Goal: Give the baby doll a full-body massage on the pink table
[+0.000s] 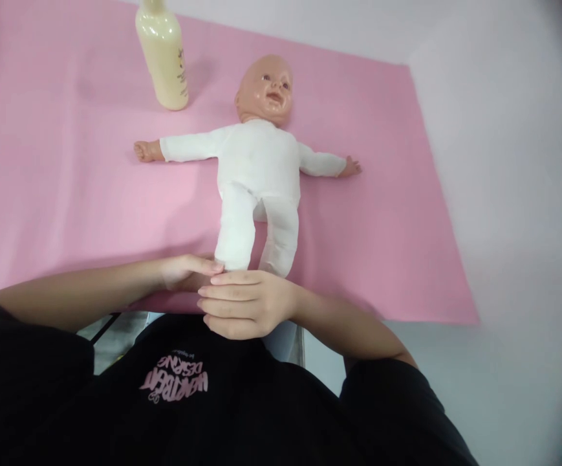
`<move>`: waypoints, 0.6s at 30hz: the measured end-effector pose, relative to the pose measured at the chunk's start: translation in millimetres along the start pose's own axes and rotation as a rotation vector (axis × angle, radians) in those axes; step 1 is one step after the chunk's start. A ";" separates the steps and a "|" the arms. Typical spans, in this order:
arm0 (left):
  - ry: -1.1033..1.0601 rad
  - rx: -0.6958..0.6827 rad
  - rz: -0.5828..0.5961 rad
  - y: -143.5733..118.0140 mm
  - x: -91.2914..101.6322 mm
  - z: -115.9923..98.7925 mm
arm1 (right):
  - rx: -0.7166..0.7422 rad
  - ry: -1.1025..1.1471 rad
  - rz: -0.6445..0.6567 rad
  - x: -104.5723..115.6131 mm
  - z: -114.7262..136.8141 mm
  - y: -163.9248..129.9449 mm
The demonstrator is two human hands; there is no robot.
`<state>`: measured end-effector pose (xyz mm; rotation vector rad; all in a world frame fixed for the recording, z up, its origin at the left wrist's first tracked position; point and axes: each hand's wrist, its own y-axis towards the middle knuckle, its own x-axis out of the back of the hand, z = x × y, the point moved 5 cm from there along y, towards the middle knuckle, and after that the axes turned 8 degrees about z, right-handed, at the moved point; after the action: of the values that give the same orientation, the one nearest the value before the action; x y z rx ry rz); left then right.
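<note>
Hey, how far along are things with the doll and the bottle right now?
Set out: the doll lies face up, arms spread, on the pink mat, dressed in white, and the cream bottle stands upright beside its head. In hand: the left hand and right hand rest together at the mat's near edge, by the doll's feet, holding nothing. The bottle is untouched and nothing on the doll looks altered.

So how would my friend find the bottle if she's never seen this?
Look at the big pink mat covering the table. A baby doll in white lies on it, and up by the far edge, beside the doll's head, stands the bottle. It is the only upright thing: pale yellow and shiny.
</note>
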<state>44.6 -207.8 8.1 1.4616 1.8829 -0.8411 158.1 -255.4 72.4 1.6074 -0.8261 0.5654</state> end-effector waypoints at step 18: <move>0.031 -0.046 -0.120 3.6 11.1 -7.6 | -0.034 0.390 0.461 -14.3 -4.5 3.0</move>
<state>45.2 -194.6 3.8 1.3516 2.0165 -0.8286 147.1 -248.3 64.5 1.2159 -0.9021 1.1453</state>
